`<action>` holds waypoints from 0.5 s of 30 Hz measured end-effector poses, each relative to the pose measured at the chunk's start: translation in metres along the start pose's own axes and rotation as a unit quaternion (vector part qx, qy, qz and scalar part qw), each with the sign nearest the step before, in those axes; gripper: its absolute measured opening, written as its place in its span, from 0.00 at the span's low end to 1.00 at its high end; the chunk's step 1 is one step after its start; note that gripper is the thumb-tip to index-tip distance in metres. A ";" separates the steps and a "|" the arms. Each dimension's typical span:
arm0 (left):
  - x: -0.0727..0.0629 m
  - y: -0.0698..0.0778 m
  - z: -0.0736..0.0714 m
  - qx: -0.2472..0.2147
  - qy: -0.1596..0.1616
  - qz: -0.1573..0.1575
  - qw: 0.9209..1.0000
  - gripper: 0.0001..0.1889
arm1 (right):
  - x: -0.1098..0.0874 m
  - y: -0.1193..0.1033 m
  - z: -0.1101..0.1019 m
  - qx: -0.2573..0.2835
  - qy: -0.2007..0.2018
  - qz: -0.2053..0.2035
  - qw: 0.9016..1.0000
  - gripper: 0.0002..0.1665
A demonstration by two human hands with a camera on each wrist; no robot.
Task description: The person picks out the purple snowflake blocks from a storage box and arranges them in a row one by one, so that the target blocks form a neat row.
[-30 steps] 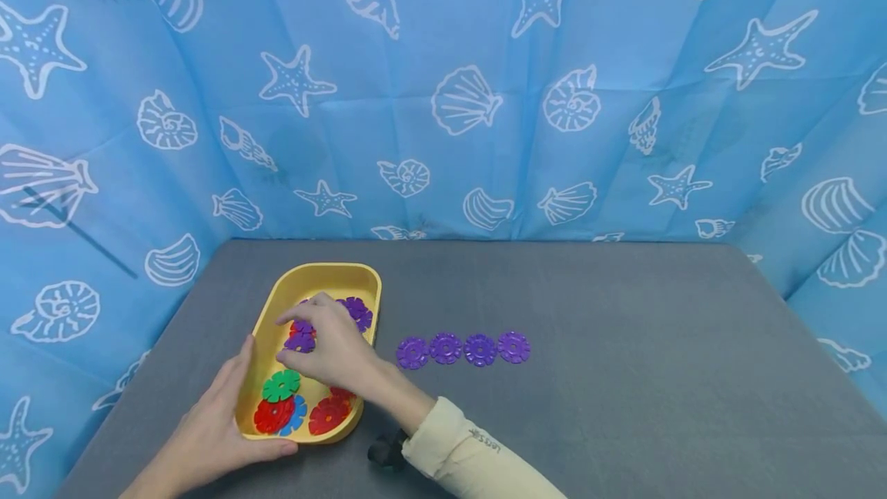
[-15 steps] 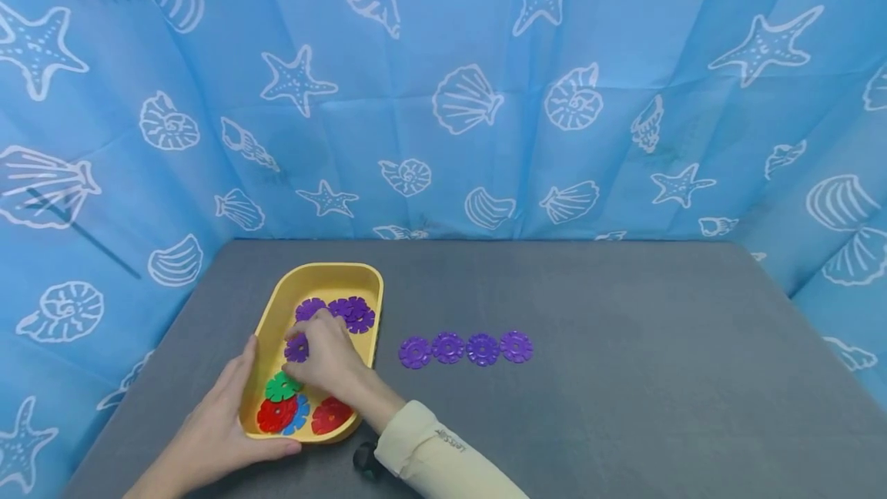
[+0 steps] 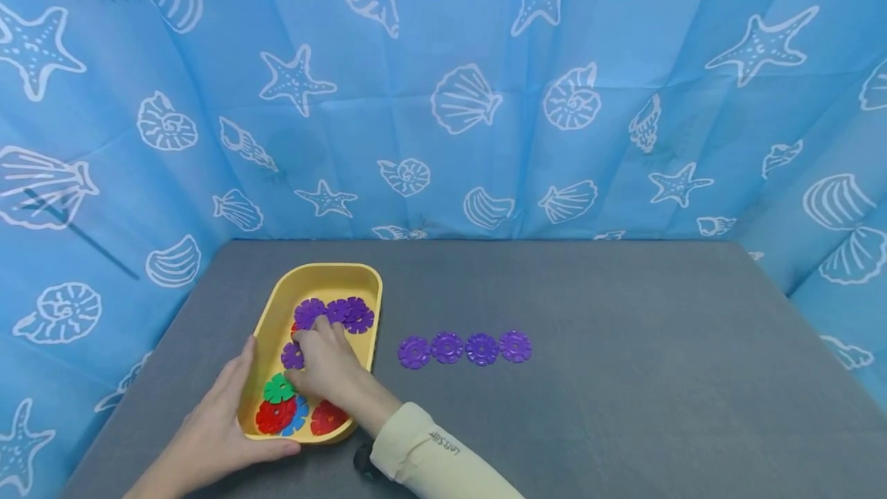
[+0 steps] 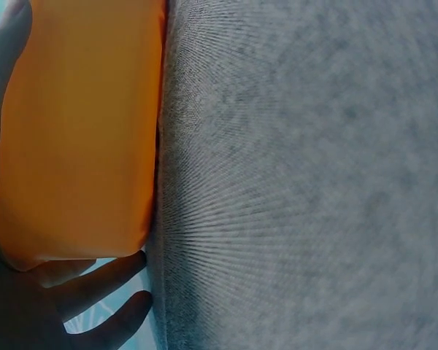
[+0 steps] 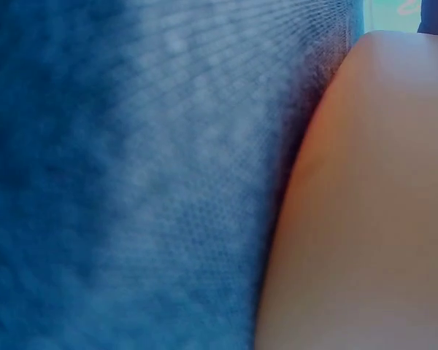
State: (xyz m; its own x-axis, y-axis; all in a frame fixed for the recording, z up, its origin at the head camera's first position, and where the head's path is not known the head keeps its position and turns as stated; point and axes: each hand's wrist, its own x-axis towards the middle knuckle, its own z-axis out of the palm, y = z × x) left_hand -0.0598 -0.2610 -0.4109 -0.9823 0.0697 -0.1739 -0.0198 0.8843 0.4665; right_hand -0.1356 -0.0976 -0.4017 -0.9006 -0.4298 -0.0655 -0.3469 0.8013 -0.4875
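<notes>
My left hand grips the near left corner of a yellow tray, thumb along its front and fingers up its left side. In the left wrist view, the tray's outer wall lies between thumb and fingers. Inside the tray, my right hand has its thumb and index finger at opposite edges of a purple notched disc. The other fingers are curled and partly hide the tray floor. A green notched disc lies just below the thumb.
More purple discs lie at the tray's far end. Red discs and a blue disc lie near its front. A row of several purple discs lies on the grey table, right of the tray.
My right hand has lowered into the tray and its fingers have closed in. The purple disc has slid slightly toward the near side, uncovering red behind it. My left hand stays put.
</notes>
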 end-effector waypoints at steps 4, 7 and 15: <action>-0.001 0.000 0.000 0.000 0.002 0.001 1.000 0.77 | 0.000 -0.003 0.001 -0.013 -0.006 0.013 1.000 0.25; -0.002 -0.001 0.001 -0.003 0.003 0.002 1.000 0.77 | 0.000 -0.004 0.002 -0.027 -0.008 0.019 0.999 0.25; -0.001 0.000 0.002 -0.005 0.005 0.006 1.000 0.76 | -0.001 -0.002 0.003 -0.035 -0.009 0.015 0.999 0.23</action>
State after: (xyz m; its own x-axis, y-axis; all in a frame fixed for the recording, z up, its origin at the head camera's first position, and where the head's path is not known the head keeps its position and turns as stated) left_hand -0.0581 -0.2606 -0.4121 -0.9844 0.0750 -0.1590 -0.0101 0.8788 0.4772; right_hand -0.1335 -0.1002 -0.4027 -0.9065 -0.4113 -0.0949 -0.3373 0.8410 -0.4231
